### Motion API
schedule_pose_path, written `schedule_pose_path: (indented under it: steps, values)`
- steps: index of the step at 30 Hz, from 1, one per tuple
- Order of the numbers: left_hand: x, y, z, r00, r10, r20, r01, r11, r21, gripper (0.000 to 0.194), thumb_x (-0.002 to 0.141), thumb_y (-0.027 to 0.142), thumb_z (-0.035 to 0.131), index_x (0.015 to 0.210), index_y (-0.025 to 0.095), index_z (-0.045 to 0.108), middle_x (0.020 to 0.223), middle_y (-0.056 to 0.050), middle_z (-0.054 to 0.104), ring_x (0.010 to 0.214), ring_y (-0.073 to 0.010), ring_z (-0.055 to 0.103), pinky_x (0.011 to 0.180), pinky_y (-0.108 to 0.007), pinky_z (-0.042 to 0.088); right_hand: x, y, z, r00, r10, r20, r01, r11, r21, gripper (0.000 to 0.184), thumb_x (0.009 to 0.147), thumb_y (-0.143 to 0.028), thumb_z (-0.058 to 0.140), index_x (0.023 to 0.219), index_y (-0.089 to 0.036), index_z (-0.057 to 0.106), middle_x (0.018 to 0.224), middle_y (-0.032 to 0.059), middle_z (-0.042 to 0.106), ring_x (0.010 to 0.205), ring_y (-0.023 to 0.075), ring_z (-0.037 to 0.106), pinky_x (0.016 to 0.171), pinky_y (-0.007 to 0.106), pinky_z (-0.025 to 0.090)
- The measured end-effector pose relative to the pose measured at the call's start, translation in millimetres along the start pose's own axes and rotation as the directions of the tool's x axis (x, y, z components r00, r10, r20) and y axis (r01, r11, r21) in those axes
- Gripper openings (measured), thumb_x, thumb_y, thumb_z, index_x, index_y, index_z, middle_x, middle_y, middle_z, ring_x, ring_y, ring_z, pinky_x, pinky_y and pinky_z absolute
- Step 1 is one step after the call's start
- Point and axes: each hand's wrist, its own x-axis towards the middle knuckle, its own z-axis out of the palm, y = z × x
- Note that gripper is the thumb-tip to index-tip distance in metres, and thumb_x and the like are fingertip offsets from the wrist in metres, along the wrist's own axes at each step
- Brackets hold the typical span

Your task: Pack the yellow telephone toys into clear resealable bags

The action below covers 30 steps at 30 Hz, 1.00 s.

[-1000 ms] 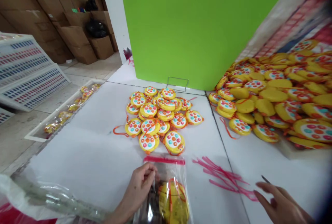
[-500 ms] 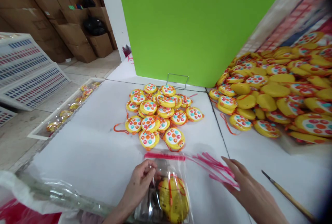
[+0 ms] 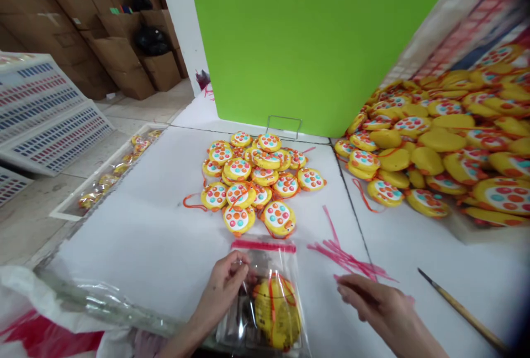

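Note:
My left hand (image 3: 223, 290) pinches the left side of a clear plastic bag (image 3: 269, 261) with a pink zip strip, lying on the white table (image 3: 144, 236). Inside the bag is a yellow round toy (image 3: 276, 311) with an orange cord. My right hand (image 3: 379, 305) hovers just right of the bag with its fingers drawn together, and a thin pink strip shows at its fingertips and behind the palm. More loose pink strips (image 3: 343, 256) lie just beyond it. A small heap of yellow toys (image 3: 256, 181) with coloured dots sits beyond the bag.
A large pile of the same toys (image 3: 447, 142) fills the right. A thin wooden stick (image 3: 459, 311) lies near right. A green board (image 3: 314, 43) stands behind. Left are a tray of bagged toys (image 3: 111, 173), white crates (image 3: 37, 109) and crumpled plastic (image 3: 83, 303).
My right hand reached left to the pink strips, then drew back toward me with a strip at its fingers. One strip now sticks up from the bunch. My left hand stayed on the bag.

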Motion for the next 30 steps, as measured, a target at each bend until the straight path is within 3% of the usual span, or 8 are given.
schedule_pose_path:
  steps: [2, 8, 12, 17, 20, 24, 27, 30]
  values:
    - [-1, -2, 0.1, 1.0, 0.01, -0.001, -0.01, 1.0, 0.009, 0.022, 0.083, 0.037, 0.049, 0.09, 0.016, 0.051, 0.082, -0.006, 0.067, 0.076, -0.0199, 0.063, 0.069, -0.03, 0.046, 6, -14, 13, 0.999, -0.018, 0.04, 0.014, 0.993, 0.12, 0.025, 0.082, -0.041, 0.047, 0.079, -0.022, 0.063, 0.061, 0.0005, 0.063, 0.049, 0.0141, 0.056, 0.048, 0.024, 0.046]
    - [0, -2, 0.6, 1.0, 0.014, 0.004, -0.014, 1.0, 0.017, 0.021, 0.083, 0.037, 0.048, 0.087, 0.016, 0.052, 0.083, -0.007, 0.067, 0.077, -0.0202, 0.063, 0.068, -0.03, 0.047, 42, -42, 45, 0.994, 0.009, 0.109, -0.046, 0.938, 0.345, 0.026, 0.071, -0.032, 0.059, 0.09, -0.016, 0.065, 0.078, 0.0048, 0.068, 0.056, 0.0158, 0.058, 0.053, 0.028, 0.046]
    - [1, -1, -0.1, 0.999, 0.048, -0.001, -0.048, 0.998, 0.039, 0.021, 0.083, 0.037, 0.048, 0.086, 0.016, 0.051, 0.081, -0.007, 0.067, 0.076, -0.0199, 0.063, 0.068, -0.029, 0.047, 53, -43, 54, 0.975, -0.036, 0.217, -0.071, 0.882, 0.465, 0.013, 0.069, -0.026, 0.06, 0.074, -0.015, 0.064, 0.062, 0.0012, 0.063, 0.057, 0.0157, 0.057, 0.051, 0.025, 0.043]
    - [-1, -8, -5.5, 0.997, 0.073, -0.036, -0.071, 0.996, 0.053, 0.018, 0.084, 0.036, 0.047, 0.089, 0.018, 0.05, 0.078, -0.004, 0.066, 0.076, -0.0193, 0.062, 0.07, -0.028, 0.046, 48, -33, 56, 0.972, -0.063, 0.227, -0.066, 0.853, 0.518, 0.01, 0.072, -0.024, 0.055, 0.071, -0.015, 0.059, 0.062, -0.0012, 0.057, 0.058, 0.0122, 0.051, 0.053, 0.022, 0.038]
    - [-1, -11, -7.6, 0.999, 0.036, -0.037, -0.037, 0.999, -0.032, 0.016, 0.083, 0.033, 0.047, 0.091, 0.02, 0.049, 0.074, -0.001, 0.064, 0.072, -0.0175, 0.06, 0.069, -0.028, 0.046, 40, -31, 55, 0.969, -0.064, 0.24, -0.075, 0.846, 0.528, 0.012, 0.073, -0.023, 0.051, 0.068, -0.016, 0.059, 0.058, -0.0024, 0.052, 0.052, 0.0105, 0.045, 0.049, 0.022, 0.034]
    - [-2, -5, -8.6, 0.999, 0.021, -0.046, -0.022, 1.0, -0.02, 0.015, 0.077, 0.023, 0.043, 0.066, 0.017, 0.051, 0.071, -0.001, 0.06, 0.068, -0.0159, 0.056, 0.063, -0.024, 0.044, 32, -38, 52, 0.964, -0.075, 0.254, -0.066, 0.861, 0.504, 0.016, 0.069, -0.015, 0.046, 0.065, -0.016, 0.062, 0.057, -0.0018, 0.052, 0.054, 0.0119, 0.047, 0.053, 0.023, 0.036]
    - [-4, -1, -8.8, 0.998, 0.043, -0.041, -0.04, 0.998, 0.056, 0.017, 0.075, 0.022, 0.042, 0.059, 0.017, 0.048, 0.065, -0.001, 0.058, 0.067, -0.0161, 0.056, 0.063, -0.024, 0.043, 32, -44, 45, 0.952, -0.163, 0.26, 0.045, 0.913, 0.405, 0.026, 0.069, -0.009, 0.039, 0.063, -0.018, 0.063, 0.068, 0.0011, 0.058, 0.064, 0.0141, 0.054, 0.063, 0.026, 0.041]
    - [-8, 0, -7.9, 0.998, 0.043, -0.047, -0.04, 0.998, 0.044, 0.018, 0.068, 0.021, 0.049, 0.056, 0.02, 0.036, 0.056, 0.003, 0.05, 0.063, -0.0158, 0.055, 0.057, -0.023, 0.042, 45, -48, 35, 0.959, -0.242, 0.147, 0.21, 0.956, 0.206, 0.03, 0.073, -0.008, 0.034, 0.068, -0.018, 0.062, 0.083, 0.0052, 0.061, 0.075, 0.0165, 0.059, 0.071, 0.029, 0.045]
